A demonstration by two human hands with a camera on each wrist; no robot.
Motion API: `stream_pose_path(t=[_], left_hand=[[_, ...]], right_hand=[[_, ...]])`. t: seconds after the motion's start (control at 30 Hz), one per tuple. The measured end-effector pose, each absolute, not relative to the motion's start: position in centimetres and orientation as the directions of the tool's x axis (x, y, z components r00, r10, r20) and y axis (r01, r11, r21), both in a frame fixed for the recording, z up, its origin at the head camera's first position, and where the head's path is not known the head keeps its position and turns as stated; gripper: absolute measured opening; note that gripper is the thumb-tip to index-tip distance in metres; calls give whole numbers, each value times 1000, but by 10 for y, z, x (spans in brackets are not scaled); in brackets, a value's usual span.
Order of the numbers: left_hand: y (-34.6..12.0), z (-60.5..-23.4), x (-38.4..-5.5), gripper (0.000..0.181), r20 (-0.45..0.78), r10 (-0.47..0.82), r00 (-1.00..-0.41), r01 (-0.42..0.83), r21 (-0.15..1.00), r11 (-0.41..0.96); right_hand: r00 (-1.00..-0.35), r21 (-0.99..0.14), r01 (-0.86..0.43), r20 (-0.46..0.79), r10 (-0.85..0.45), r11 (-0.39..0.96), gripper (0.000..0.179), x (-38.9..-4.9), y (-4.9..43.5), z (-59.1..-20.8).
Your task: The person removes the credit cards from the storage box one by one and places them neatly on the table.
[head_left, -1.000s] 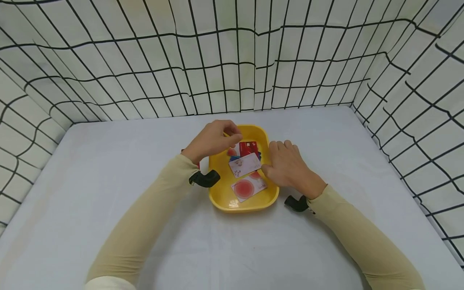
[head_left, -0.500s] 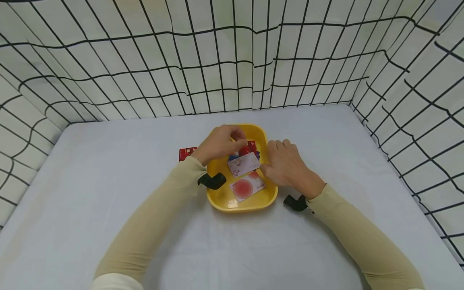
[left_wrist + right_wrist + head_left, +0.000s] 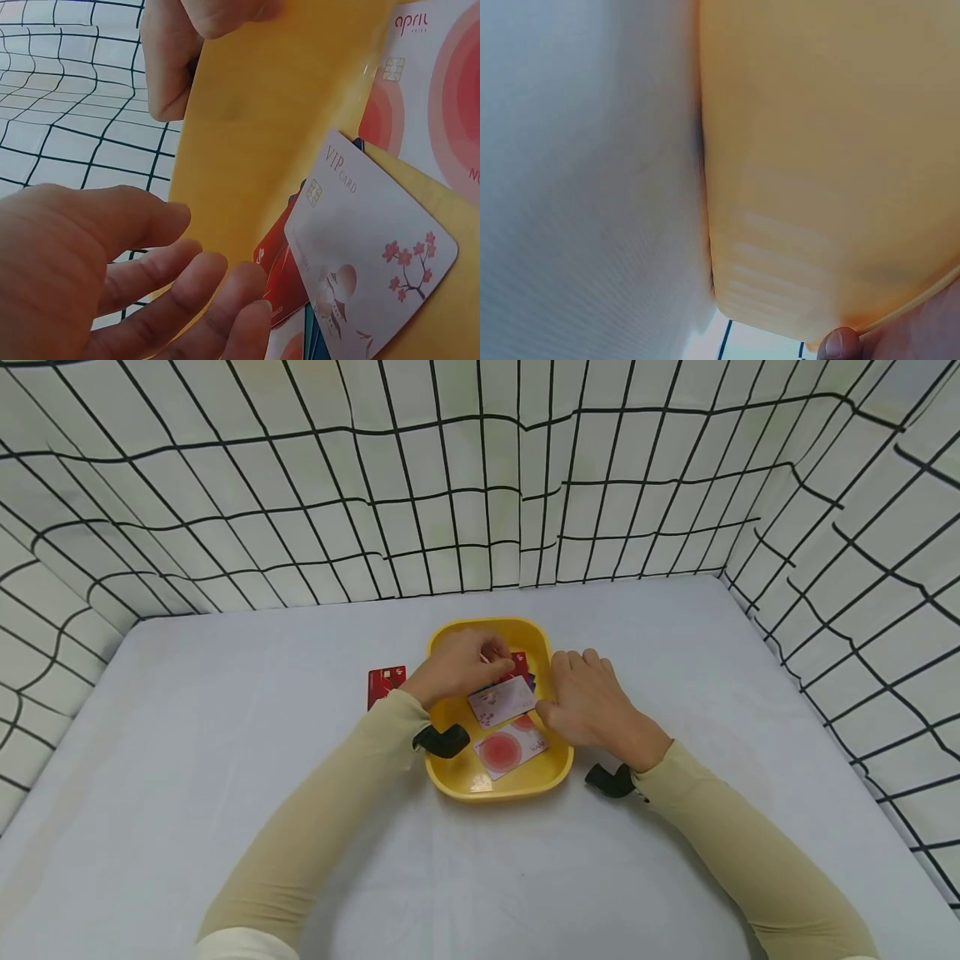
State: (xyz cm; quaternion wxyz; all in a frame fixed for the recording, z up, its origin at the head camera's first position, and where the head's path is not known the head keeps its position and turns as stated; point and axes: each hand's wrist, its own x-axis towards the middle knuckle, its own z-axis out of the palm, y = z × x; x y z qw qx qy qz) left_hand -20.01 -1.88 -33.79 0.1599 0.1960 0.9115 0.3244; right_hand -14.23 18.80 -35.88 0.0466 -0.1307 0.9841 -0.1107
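A yellow tray [image 3: 452, 785] on the white table holds several cards. My left hand [image 3: 459, 667] is over its back part; in the left wrist view the thumb and loosely bent fingers stand apart, fingertips [image 3: 251, 281] beside a red card [image 3: 279, 274] with nothing visible between them. A pale VIP card [image 3: 367, 247] with blossoms partly covers that red card and some blue edges. Nearer the front lies a white card with pink circles [image 3: 510, 750]. My right hand [image 3: 603, 706] grips the tray's right rim, its thumb [image 3: 841, 343] showing in the right wrist view.
Another red card [image 3: 386, 681] lies on the table left of the tray, partly behind my left sleeve. A black wire grid [image 3: 450, 493] backed with white stands along the back and sides. Black curved mounts [image 3: 442, 741] sit at both wrists.
My left hand has moved right and slightly down over the back cards, uncovering the red card on the table. The right hand stays on the rim.
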Motion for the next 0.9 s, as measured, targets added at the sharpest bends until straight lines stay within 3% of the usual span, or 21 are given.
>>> stream_pose_path(t=[0.33, 0.67, 0.9], left_hand=[[-16, -343, -201, 22, -217, 451, -866, 229, 630, 742], [-13, -345, -204, 35, -277, 451, -849, 219, 592, 776], [-13, -347, -204, 30, -282, 459, -842, 225, 589, 776]], right_hand=[[-961, -230, -252, -53, -271, 940, 34, -143, 188, -360], [-961, -237, -246, -62, -268, 940, 35, -142, 189, -360], [-961, -230, -248, -69, -269, 941, 35, -143, 190, -360]])
